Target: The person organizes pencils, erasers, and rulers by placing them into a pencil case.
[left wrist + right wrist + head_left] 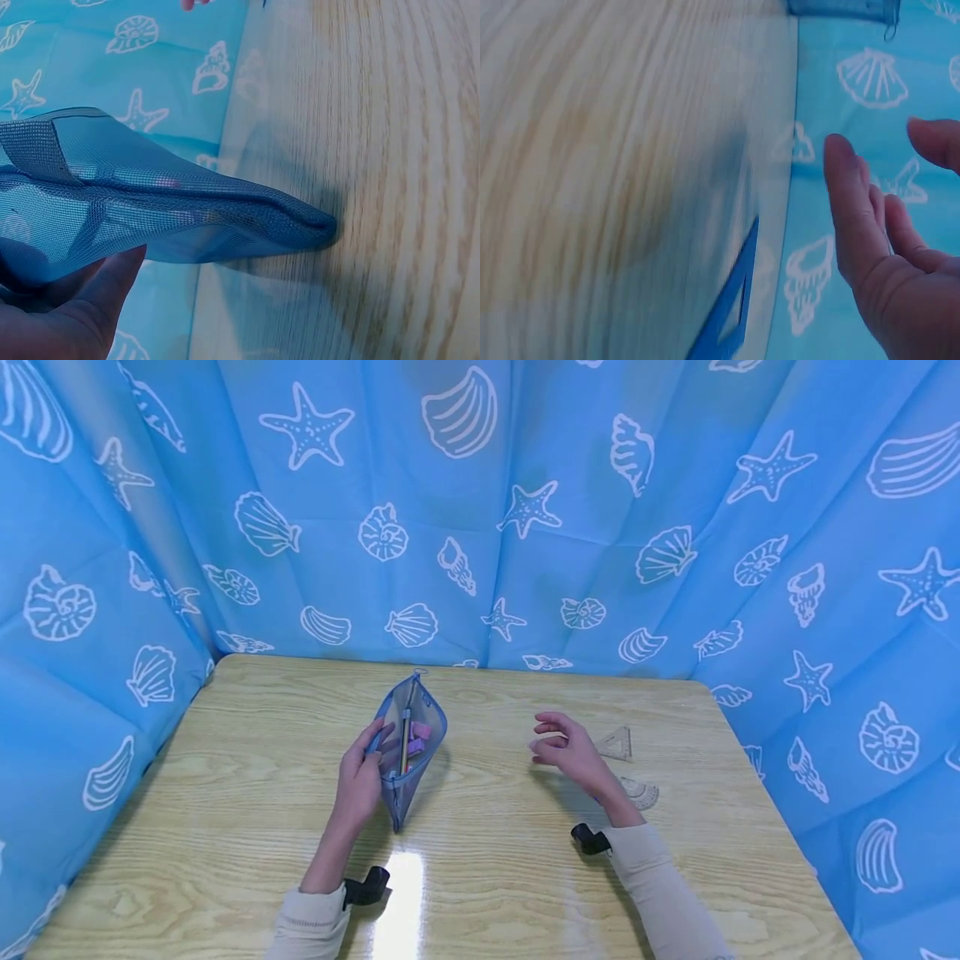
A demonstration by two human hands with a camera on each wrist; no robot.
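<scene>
My left hand (362,774) grips the side of a blue mesh zip pouch (431,739), thumb and fingers on its left edge. The pouch gapes open at the top, showing a pencil (406,735) and pink and purple blocks (417,745) inside. In the left wrist view the mesh pouch (187,202) is seen from its end, its lower corner close to the table. My right hand (567,750) hovers over the table to the right of the pouch, fingers loosely bent and apart with nothing between them. The right wrist view shows the right hand (877,247) with thumb and fingertips separated.
A clear set square (617,744) lies beyond the right wrist, with a clear protractor (640,793) partly behind the forearm. The wooden table (225,760) has a blue shell-patterned curtain (465,510) along its back and sides.
</scene>
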